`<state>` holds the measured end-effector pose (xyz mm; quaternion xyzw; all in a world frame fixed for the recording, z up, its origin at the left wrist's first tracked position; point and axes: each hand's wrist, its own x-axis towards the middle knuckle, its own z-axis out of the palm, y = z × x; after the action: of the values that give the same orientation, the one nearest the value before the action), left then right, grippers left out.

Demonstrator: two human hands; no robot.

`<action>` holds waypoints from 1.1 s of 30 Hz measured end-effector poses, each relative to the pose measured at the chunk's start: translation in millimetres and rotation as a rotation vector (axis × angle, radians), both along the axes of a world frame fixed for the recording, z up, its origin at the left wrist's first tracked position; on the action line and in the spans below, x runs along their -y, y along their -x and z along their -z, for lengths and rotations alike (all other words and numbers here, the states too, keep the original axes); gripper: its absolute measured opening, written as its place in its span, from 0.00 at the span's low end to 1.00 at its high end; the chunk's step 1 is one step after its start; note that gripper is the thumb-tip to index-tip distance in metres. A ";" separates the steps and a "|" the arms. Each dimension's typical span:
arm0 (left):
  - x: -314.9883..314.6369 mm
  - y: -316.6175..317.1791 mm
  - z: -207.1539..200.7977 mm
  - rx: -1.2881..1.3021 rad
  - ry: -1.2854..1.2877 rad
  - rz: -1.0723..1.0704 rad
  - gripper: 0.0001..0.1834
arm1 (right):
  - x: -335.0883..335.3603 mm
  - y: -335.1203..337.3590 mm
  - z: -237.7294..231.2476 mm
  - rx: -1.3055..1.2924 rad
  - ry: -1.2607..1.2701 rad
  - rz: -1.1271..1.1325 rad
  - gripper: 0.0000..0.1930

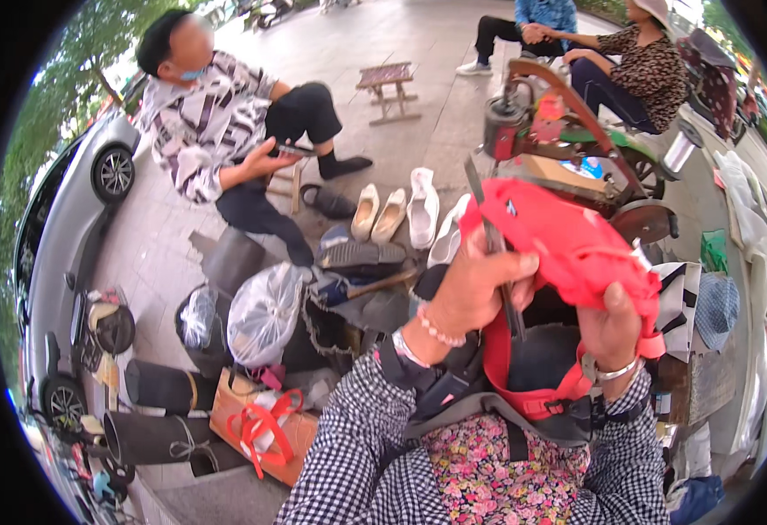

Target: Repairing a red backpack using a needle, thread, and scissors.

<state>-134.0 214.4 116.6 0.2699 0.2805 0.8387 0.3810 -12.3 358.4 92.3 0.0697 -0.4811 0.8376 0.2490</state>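
A red cloth bag (549,229) with straps and a black buckle (567,407) is bunched up in front of me, its dark opening facing my lap. My right hand (612,328), a bangle at its wrist, is closed on the bag's right side, thumb on the cloth. My left hand (479,293), wearing a bead bracelet, is closed round a long, narrow, dark metal tool (494,241) standing upright against the red cloth. I cannot tell whether the tool is a knife or scissors. A grey cloth edge and a floral apron (497,464) lie beneath the bag.
Ahead stand pale shoes (389,216) and a hand-cranked sewing machine (567,131). A seated person (208,114) holds a phone at the left; others sit far right. Bags, dark rolls (160,387) and an orange box (252,429) crowd my left. A wooden stool (388,87) stands beyond.
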 end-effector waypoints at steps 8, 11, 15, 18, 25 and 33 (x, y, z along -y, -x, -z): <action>83.1 57.2 -27.4 0.109 0.176 -0.421 0.06 | 89.5 81.8 -10.8 0.076 0.223 -0.258 0.17; 105.7 68.8 -19.7 0.115 0.242 -0.586 0.05 | 104.6 105.8 -13.2 0.124 0.218 -0.325 0.16; 125.5 70.6 -41.5 -0.086 0.164 -0.699 0.05 | 123.2 121.0 -23.7 0.081 0.104 -0.311 0.15; 124.5 75.0 -18.6 0.070 0.225 -0.758 0.05 | 128.0 136.7 -5.8 0.108 0.187 -0.325 0.14; 132.3 93.9 68.3 0.382 0.395 -0.849 0.06 | 141.2 162.1 68.2 0.372 0.441 -0.459 0.12; 140.3 111.6 92.5 0.508 0.482 -0.921 0.04 | 160.6 187.1 102.4 0.458 0.679 -0.461 0.09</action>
<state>-245.7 74.1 24.1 -0.1843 0.4517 0.8690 0.0827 -199.4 197.8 -10.1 -0.0971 -0.1943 0.9750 -0.0473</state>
